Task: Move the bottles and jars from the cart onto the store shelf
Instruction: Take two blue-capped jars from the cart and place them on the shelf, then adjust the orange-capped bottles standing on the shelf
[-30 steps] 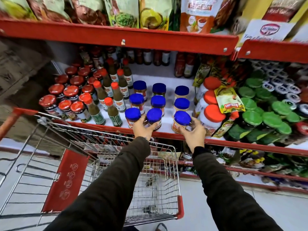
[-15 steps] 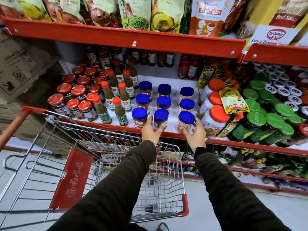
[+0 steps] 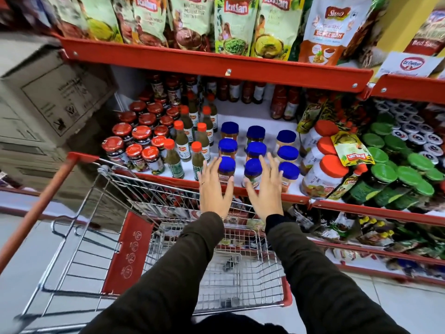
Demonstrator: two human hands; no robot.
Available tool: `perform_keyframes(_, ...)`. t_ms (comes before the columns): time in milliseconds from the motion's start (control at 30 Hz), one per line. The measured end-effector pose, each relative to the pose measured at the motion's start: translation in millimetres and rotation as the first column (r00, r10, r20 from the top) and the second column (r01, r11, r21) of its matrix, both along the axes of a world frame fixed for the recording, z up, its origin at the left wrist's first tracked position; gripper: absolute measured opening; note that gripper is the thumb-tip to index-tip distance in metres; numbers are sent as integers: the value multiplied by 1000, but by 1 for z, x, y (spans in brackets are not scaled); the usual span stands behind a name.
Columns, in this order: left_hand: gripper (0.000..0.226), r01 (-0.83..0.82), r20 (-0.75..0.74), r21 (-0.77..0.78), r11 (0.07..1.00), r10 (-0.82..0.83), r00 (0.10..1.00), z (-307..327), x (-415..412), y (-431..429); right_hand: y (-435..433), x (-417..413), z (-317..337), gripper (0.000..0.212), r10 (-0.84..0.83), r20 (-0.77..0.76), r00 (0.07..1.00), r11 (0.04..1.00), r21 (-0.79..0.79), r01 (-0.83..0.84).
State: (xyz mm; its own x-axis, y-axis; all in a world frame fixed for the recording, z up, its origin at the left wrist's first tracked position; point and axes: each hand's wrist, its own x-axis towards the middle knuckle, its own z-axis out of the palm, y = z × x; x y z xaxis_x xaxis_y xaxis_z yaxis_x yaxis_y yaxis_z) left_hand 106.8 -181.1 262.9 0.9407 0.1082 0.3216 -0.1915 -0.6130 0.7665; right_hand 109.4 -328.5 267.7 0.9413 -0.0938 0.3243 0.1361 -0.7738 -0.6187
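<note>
A shop aisle with pale floor tiles and red-edged shelving fills the view, and nearest the camera two dark sleeves reach out over a wire cart (image 3: pixel 168 266). As far as the mesh shows, the cart basket holds no bottle or jar; only small dark shapes show through its floor, too blurred to name. Past the cart's far rim, the left hand (image 3: pixel 215 189) and the right hand (image 3: pixel 264 189) hover at the front edge of the shelf (image 3: pixel 337 201), palms down, fingers (image 3: pixel 272 162) spread wide and flat, gripping nothing. The left hand's fingertips lie over the front-left blue-lid jar (image 3: pixel 226 168); whether they touch it I cannot tell. The right hand sits between the front-middle jar and the front-right one. Behind them the blue-lid jars stand upright in three rows of three, reaching toward the middle of the shelf. Toward the shelf's left end stand orange-cap bottles (image 3: pixel 183 143) and red-lid jars (image 3: pixel 134 145); toward its right, large orange-lid tubs (image 3: pixel 322 172) and green-lid jars (image 3: pixel 395 169). The back edge carries dark sauce bottles. Judging by the bare cart and the tidy block, the move looks essentially finished, with only straightening left, if that.
</note>
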Motion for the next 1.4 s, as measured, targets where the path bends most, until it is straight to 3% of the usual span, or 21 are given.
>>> perform_keyframes(167, 64, -109, 44, -39, 993, 111, 993, 9, 16, 56, 50, 17, 12, 67, 132, -36, 991, 984, 122, -126)
perform_keyframes(300, 65, -117, 31, -109, 987, 121, 992, 15, 35, 101, 88, 35, 25, 61, 145, -99, 985, 965, 232, -119)
perform_keyframes(567, 67, -43, -290, -203, 978, -18, 957, 28, 92, 159, 139, 81, 32, 43, 46, -227, 973, 935, 352, 38)
perform_keyframes(733, 45, 41, -330, -129, 991, -82, 941, 20, 109, 179, 149, 93, 32, 32, -13, -249, 969, 948, 305, 91)
perform_keyframes(833, 40, 44, -317, -162, 986, -95, 944, 20, 108, 182, 148, 97, 33, 25, -7, -267, 964, 949, 303, 91)
perform_keyframes(1067, 35, -37, -297, -158, 987, -11, 955, 19, 110, 181, 149, 104, 38, 37, 93, -326, 941, 964, 266, -3)
perform_keyframes(1300, 48, -55, -300, -75, 996, 30, 954, 16, 115, 179, 152, 101, 40, 51, 115, -304, 946, 972, 231, -44)
perform_keyframes(1400, 52, 38, -261, -116, 992, -67, 963, 17, 114, 184, 153, 100, 37, 36, 52, -263, 963, 963, 267, 21)
